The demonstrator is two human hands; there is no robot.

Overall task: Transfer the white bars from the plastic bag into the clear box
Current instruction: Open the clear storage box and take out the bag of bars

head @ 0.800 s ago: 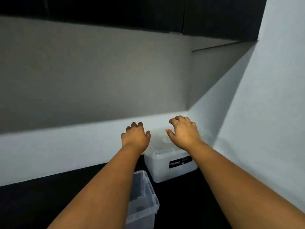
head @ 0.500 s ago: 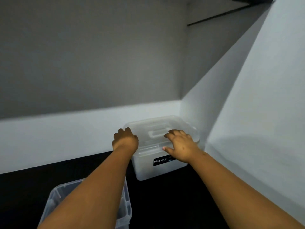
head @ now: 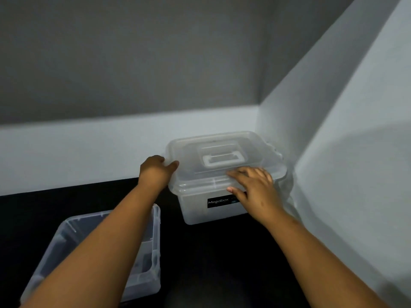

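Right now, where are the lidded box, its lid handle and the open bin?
lidded box [head: 195, 213], head view, on its front wall.
lid handle [head: 222, 159], head view, on the handle's middle bar.
open bin [head: 157, 236], head view, on its right rim.

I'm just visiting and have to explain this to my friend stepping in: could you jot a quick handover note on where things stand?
Left hand: grips the left edge of the lidded box's lid.
Right hand: fingers lie flat on the lid's front edge, thumb under the rim.
Lidded box, labelled Megabox: stands in the corner on the black counter, lid still on.
Open clear box: lower left, partly under the left forearm.
Done: nothing visibly transferred.
Left: no plastic bag or white bars are in view; find them, then move the bars into the clear box.
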